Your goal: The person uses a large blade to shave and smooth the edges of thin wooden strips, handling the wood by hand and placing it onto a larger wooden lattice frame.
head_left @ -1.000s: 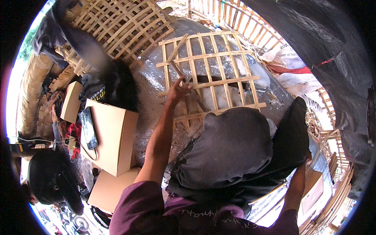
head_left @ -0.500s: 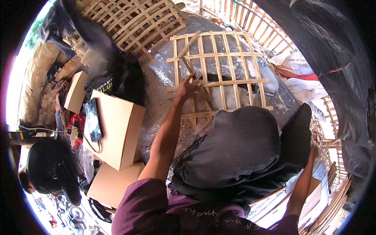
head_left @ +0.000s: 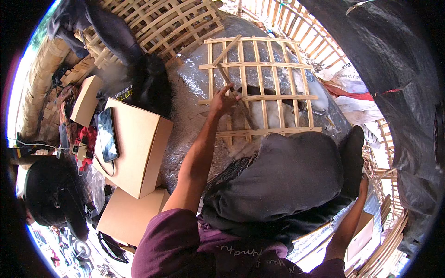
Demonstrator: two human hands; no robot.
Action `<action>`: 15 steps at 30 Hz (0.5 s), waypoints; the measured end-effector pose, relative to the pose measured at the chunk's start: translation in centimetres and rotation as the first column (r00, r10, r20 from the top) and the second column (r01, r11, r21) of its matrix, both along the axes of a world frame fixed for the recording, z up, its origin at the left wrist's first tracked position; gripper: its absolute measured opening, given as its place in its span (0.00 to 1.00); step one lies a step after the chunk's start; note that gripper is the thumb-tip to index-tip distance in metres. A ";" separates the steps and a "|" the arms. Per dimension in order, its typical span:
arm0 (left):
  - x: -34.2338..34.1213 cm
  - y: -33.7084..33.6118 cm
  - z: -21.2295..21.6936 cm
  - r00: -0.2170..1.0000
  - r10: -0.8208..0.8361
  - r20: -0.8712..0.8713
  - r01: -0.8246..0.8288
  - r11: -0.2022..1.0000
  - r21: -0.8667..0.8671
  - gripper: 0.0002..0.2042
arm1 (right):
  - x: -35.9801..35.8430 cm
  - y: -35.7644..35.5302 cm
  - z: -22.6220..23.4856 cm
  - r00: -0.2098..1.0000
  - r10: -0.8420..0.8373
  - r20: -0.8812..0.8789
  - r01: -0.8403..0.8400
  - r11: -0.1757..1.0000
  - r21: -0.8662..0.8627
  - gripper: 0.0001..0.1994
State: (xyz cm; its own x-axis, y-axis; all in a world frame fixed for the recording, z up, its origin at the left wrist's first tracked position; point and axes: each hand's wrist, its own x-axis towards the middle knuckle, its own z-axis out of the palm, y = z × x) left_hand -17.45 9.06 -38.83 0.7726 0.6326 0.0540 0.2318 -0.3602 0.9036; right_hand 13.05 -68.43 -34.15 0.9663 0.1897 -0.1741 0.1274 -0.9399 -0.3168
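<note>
A bamboo lattice (head_left: 259,65) lies on a big bundle wrapped in shiny plastic (head_left: 185,88). My left hand (head_left: 223,99) reaches up to the lattice's left side, its fingers closed around a slanted bamboo slat (head_left: 237,99). A large dark cloth bundle (head_left: 278,180) rests in front of me and covers the lattice's lower edge. My right hand (head_left: 364,185) is at the right edge of this cloth, next to a dark sole-shaped piece (head_left: 352,157). Its fingers are mostly hidden.
Cardboard boxes (head_left: 139,153) stand to the left, with a phone (head_left: 106,134) lying on the top one. A person in a black cap (head_left: 48,194) crouches at lower left. Woven bamboo panels (head_left: 153,23) fill the top, a black tarp (head_left: 394,60) the right.
The view has swung, so the lattice sits further right and higher in the picture. My left hand stays on the same slat; my right hand shows a little more beside the cloth.
</note>
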 end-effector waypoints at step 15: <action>1.9 0.0 -2.6 0.999 0.014 0.044 -0.006 0.984 -0.180 0.37 | -1.0 -0.8 1.5 0.999 -0.040 0.015 0.037 0.992 0.122 0.15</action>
State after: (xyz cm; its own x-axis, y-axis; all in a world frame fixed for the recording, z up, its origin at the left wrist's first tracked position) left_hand -15.50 9.02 -41.39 0.7658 0.6425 -0.0270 0.1926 -0.1891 0.9629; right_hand 12.09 -69.27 -32.67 0.9759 0.1711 -0.1354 0.0982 -0.8987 -0.4274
